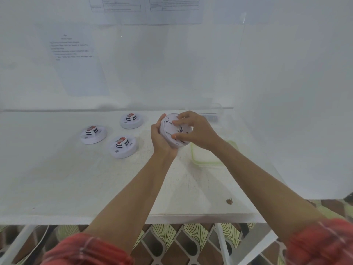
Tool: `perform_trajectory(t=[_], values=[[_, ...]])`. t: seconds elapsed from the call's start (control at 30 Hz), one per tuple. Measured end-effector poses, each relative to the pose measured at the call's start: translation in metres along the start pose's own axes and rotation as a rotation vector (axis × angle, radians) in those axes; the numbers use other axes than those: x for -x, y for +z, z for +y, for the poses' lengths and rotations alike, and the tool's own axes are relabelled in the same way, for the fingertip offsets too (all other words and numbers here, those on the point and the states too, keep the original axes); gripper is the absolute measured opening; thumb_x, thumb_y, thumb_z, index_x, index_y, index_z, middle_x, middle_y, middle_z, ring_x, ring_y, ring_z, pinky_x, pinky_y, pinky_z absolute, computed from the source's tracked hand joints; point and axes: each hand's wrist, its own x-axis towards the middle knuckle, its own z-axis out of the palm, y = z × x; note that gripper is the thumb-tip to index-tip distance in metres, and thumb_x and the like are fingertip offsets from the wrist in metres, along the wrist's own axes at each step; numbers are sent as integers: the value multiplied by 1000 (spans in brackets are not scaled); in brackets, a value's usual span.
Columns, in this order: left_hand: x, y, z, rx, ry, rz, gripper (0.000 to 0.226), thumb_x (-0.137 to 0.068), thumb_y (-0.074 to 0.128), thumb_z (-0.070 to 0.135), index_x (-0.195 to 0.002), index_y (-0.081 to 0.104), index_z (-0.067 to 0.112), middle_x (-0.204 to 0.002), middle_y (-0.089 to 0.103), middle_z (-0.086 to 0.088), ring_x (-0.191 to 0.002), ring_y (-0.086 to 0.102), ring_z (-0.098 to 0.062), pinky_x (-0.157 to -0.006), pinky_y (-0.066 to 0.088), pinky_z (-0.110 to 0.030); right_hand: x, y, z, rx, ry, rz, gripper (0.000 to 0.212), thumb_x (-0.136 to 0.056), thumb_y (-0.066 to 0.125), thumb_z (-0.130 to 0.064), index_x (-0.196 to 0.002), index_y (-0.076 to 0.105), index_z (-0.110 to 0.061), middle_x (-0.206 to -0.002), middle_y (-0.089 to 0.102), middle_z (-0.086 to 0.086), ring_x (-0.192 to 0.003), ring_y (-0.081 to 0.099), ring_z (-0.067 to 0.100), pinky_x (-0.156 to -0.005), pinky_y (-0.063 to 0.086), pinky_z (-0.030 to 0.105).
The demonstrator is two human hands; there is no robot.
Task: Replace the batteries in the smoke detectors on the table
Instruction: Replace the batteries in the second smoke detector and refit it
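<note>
The round white plastic smoke detector (172, 131) is held above the white table (95, 188), its back turned up. The left hand (160, 138) cups its rim. The right hand (196, 131) curls over the back, fingertips (174, 122) and thumb pinching there. I'd brace it firmly with the left and ease the cover, not force it.

Four detectors in all: this one, and three lying on the table to the left, the far-left detector (93, 134), the rear detector (131, 121) and the near detector (123, 147). There is one green-rimmed clear tray (206, 155) and one clear plastic box (212, 113).

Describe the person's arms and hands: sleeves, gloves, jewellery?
Left hand and right hand are bare: no gloves, rings or watch visible. Forearms are uncovered. The left red fabric sleeve with thin pale stripes and the matching right red fabric sleeve end around the elbows.
</note>
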Motion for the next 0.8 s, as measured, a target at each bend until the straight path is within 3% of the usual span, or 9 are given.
perform_trajectory(t=[0.1,0.23,0.3,0.4,0.53,0.7,0.8], values=[[1,3,0,-17,-30,27,70,-76,55,35,-144,38,24,-122,52,-9,-108,53,-32,-86,46,-41,2,-3,0,-8,-8,-14,41,-73,78,-19,-112,68,-11,-122,51,4,-105,47,7,-85,35,11],[7,12,-1,-49,-8,65,67,-78,51,36,-143,39,22,-118,52,-8,-104,54,-31,-74,51,-37,5,-3,0,4,-28,7,37,-77,75,-19,-113,68,-9,-123,50,8,-115,48,13,-93,37,16],[10,18,-3,-26,56,85,50,-84,43,33,-132,51,20,-109,56,-8,-94,57,-28,-70,53,-33,6,0,1,21,-50,46,36,-79,73,-19,-113,67,-9,-120,51,11,-116,48,16,-92,35,16],[22,32,-5,12,141,105,25,-90,34,26,-94,58,23,-88,58,-6,-77,58,-23,-63,52,-26,6,8,2,46,-37,126,34,-82,70,-21,-114,67,-10,-116,54,11,-111,51,17,-85,32,10],[26,39,-6,-24,213,150,26,-93,33,24,-90,59,23,-84,60,-4,-73,60,-20,-53,53,-23,6,21,0,-23,49,202,34,-85,65,-23,-118,65,-14,-118,54,8,-109,51,13,-81,30,5],[28,40,0,-154,276,193,24,-94,37,24,-93,61,24,-92,62,-4,-80,61,-21,-59,53,-25,3,28,0,-109,51,193,35,-87,63,-19,-120,63,-9,-123,60,11,-117,54,21,-100,40,24],[25,40,7,-374,381,201,20,-92,45,20,-95,63,27,-105,59,-4,-101,59,-26,-83,50,-38,-5,18,-2,-313,177,112,33,-88,61,-19,-120,62,-13,-123,63,3,-116,56,18,-104,42,35]])
